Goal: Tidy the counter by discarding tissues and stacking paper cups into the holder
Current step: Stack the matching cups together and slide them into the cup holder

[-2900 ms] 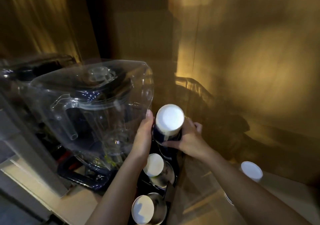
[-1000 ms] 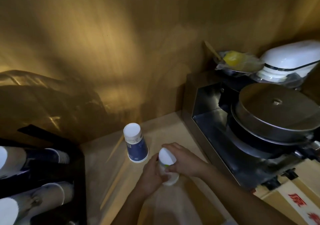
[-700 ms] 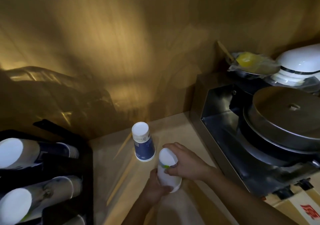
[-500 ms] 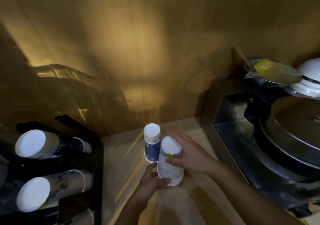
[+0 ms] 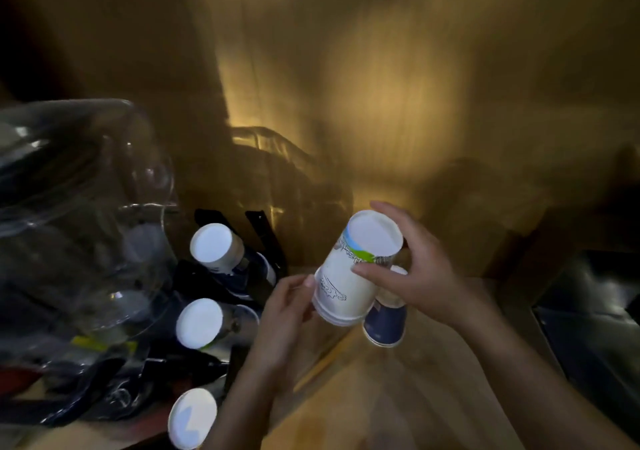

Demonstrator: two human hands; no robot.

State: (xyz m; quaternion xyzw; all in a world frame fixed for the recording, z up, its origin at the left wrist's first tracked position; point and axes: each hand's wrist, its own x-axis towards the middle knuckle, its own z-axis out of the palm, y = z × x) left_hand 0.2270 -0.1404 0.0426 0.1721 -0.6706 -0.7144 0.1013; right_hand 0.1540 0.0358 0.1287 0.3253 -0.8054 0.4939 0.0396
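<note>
A white paper cup stack (image 5: 349, 276) with a green and blue band is held upside down, lifted off the counter and tilted left. My right hand (image 5: 412, 269) grips it near its base end; my left hand (image 5: 287, 311) touches its rim end from the left. A blue paper cup (image 5: 385, 325) stands upside down on the wooden counter (image 5: 398, 397), partly hidden behind the stack. The black cup holder (image 5: 266, 241) at left carries three cup stacks: top (image 5: 216, 247), middle (image 5: 201, 323), bottom (image 5: 192, 418).
A clear plastic blender jar (image 5: 79, 241) leans over the left side, next to the holder. A dark metal appliance (image 5: 595, 318) sits at the right edge. A wooden wall (image 5: 381, 86) closes off the back.
The white stack has come up off the counter and tilted toward the holder, away from the blue cup. My view has swung left, bringing the blender jar in and pushing the appliance to the edge.
</note>
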